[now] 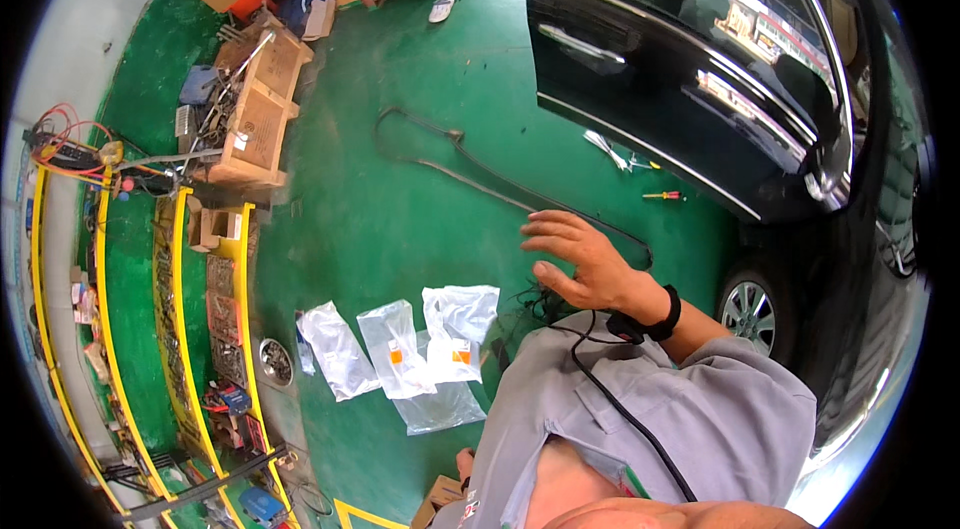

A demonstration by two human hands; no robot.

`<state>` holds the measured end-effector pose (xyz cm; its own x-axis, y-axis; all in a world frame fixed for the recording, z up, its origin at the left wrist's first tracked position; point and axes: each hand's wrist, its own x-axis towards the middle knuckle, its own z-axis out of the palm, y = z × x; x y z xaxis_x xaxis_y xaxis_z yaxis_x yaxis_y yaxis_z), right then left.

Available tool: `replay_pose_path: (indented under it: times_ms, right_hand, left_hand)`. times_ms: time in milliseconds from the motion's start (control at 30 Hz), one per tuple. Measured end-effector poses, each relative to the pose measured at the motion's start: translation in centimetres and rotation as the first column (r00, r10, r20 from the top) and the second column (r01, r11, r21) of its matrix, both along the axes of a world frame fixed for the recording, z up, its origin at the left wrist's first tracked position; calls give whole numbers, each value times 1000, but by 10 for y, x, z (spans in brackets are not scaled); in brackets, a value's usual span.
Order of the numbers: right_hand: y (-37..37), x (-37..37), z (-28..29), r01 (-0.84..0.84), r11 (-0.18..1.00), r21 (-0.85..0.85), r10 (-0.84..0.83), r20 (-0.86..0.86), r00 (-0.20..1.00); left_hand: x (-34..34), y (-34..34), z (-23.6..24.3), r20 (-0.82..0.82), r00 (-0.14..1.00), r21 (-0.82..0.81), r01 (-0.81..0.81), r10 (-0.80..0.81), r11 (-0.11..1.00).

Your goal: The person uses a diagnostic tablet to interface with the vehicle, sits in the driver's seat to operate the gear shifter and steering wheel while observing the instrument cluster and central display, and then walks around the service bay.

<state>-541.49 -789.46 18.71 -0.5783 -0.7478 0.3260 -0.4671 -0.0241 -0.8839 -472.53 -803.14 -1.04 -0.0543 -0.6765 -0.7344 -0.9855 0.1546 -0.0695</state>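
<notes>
A person's right hand (580, 264) is being held out above a green workshop floor (400, 219), seen from a camera worn on the head. Its grip is being kept open, with the fingers (548, 229) spread and nothing gripped. A black band (668, 314) is being worn at the wrist, and a thin black cable (625, 409) is being trailed from it across the grey shirt (700, 409). The left hand is not being shown clearly; only a small part, low beside the shirt, might be it, and its grip cannot be told.

Nearest the open hand, several clear plastic bags (400, 349) are lying flat on the floor, just to its left. A long dark hose (480, 179) is lying curved on the floor beyond the hand. A black car (690, 79) is parked on the right, with a small screwdriver (662, 195) lying near its door.
</notes>
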Motion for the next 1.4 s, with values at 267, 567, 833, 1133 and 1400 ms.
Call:
replay_pose_path:
  times_ms: [267,567,833,1133,1400]
  right_hand:
    - [-50,-19,4,-88,986,138,81,60,995]
    - [-93,-57,26,151,975,165,-163,58,985]
    - [-130,-70,30,327,929,175,-342,62,938]
    - [-217,-124,20,403,915,-16,-400,84,913]
    - [-269,-189,61,494,866,-77,-485,110,867]
  left_hand:
    - [-101,-50,3,-451,415,287,-771,790,568]
    - [-197,-249,-41,-312,166,461,-834,936,301]
    - [-416,-395,63,-603,631,96,-550,488,829]
    - [-418,-546,57,-314,930,-257,110,-191,960]
    - [-440,-559,194,-145,888,53,447,-436,893]
